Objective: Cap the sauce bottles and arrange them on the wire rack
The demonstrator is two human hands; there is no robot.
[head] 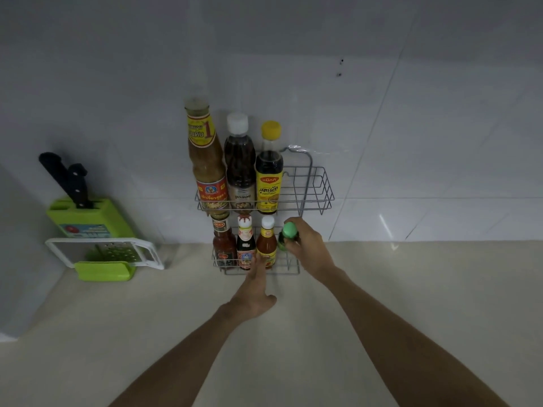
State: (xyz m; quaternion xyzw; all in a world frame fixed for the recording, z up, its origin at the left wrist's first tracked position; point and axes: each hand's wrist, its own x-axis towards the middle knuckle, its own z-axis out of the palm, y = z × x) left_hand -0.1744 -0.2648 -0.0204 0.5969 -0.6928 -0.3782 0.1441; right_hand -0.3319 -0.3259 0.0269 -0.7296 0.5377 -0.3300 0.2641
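A two-tier wire rack [320, 186] hangs on the tiled wall. Its upper tier holds three tall capped bottles: a tan sauce bottle [205, 160], a dark bottle with a white cap [239, 163] and a yellow-capped soy bottle [269, 171]. The lower tier holds a red chilli bottle [223, 242], a dark bottle with a red-and-white cap [245, 245] and an orange sauce bottle [266, 239]. My right hand [308, 248] grips a small green-capped bottle [289, 232] at the lower tier's right end. My left hand [255, 289] reaches with fingers extended to the lower tier's front wire.
A green knife block [94, 218] with black-handled knives stands at the left against the wall, with a white-framed grater [117, 254] leaning in front of it. The beige countertop [411, 289] spreads to the right and toward me. The upper tier's right half has no bottles.
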